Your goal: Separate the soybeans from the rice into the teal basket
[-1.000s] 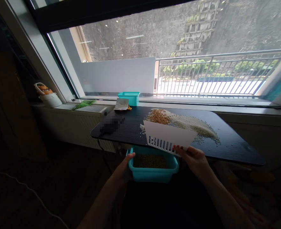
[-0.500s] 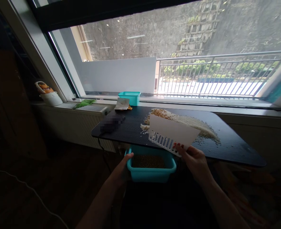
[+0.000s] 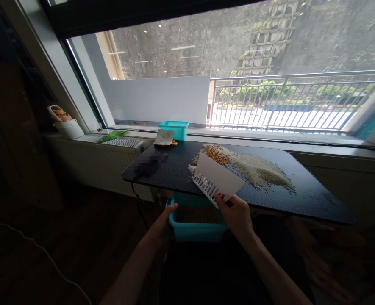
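Note:
My left hand (image 3: 164, 222) grips the left rim of a turquoise plastic bin (image 3: 196, 233), thumb over the edge. Brown grain (image 3: 195, 214) covers the bottom of this bin, held below the table's front edge. Between the thumb and fingers of my right hand (image 3: 236, 214) is a white slotted scraper (image 3: 217, 176), a flat sheet with a row of slots along one edge. It is tilted above the table edge and partly over the bin. Behind it lie a pile of white rice-like grains (image 3: 260, 169) and a patch of yellow-orange kernels (image 3: 217, 153).
The dark table (image 3: 314, 199) stands against the window. A second turquoise bin (image 3: 179, 131) and a paper piece (image 3: 164, 137) are at its back left. A blurred dark object (image 3: 149, 165) with a cable lies left. A white basket (image 3: 68, 129) and green cloth (image 3: 114, 135) sit on the radiator ledge.
My right hand has moved left with the slotted scraper, which now tilts more steeply and uncovers more of the grain pile. My left hand keeps its hold on the bin.

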A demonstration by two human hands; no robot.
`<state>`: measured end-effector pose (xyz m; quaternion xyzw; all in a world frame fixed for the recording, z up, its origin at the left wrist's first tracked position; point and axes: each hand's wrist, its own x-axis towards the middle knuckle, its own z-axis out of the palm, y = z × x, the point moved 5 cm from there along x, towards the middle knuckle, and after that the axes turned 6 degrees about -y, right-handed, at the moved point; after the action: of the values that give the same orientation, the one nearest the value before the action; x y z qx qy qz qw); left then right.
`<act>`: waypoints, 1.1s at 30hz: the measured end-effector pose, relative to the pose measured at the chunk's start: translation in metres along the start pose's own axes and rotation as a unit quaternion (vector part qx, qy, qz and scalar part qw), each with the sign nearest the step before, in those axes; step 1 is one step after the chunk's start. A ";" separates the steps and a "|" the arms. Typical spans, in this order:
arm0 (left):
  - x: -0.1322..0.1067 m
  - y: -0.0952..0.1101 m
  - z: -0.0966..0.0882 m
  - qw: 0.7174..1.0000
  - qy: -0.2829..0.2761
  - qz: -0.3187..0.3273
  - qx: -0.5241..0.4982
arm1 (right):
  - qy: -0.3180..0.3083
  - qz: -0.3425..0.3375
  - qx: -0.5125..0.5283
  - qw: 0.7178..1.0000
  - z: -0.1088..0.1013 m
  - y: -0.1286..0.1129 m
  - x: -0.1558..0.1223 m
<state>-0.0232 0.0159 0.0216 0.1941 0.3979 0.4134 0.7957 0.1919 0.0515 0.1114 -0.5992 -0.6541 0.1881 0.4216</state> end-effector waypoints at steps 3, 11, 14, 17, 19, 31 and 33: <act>0.001 -0.001 0.003 1.000 -0.014 0.001 -0.009 | 0.008 0.023 -0.043 0.999 -0.007 -0.002 0.004; 0.002 -0.001 0.004 1.000 0.003 0.003 0.006 | 0.013 0.055 -0.121 0.991 -0.018 0.002 0.011; 0.000 0.000 0.007 1.000 0.010 0.001 0.014 | 0.020 0.063 -0.131 0.989 -0.023 0.006 0.014; -0.001 0.000 0.010 1.000 0.006 -0.001 0.012 | 0.030 0.069 -0.145 0.987 -0.028 0.009 0.017; -0.001 0.001 0.012 1.000 0.003 -0.001 0.012 | 0.035 0.071 -0.158 0.984 -0.030 0.011 0.018; 0.004 -0.002 0.009 1.000 -0.010 0.001 0.014 | 0.077 0.073 -0.234 0.966 -0.057 0.032 0.026; 0.004 -0.003 0.010 1.000 -0.011 -0.001 0.015 | 0.082 0.089 -0.248 0.961 -0.065 0.038 0.033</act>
<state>-0.0125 0.0178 0.0242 0.2097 0.3955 0.4043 0.7976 0.2685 0.0740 0.1304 -0.7538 -0.5878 0.0069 0.2936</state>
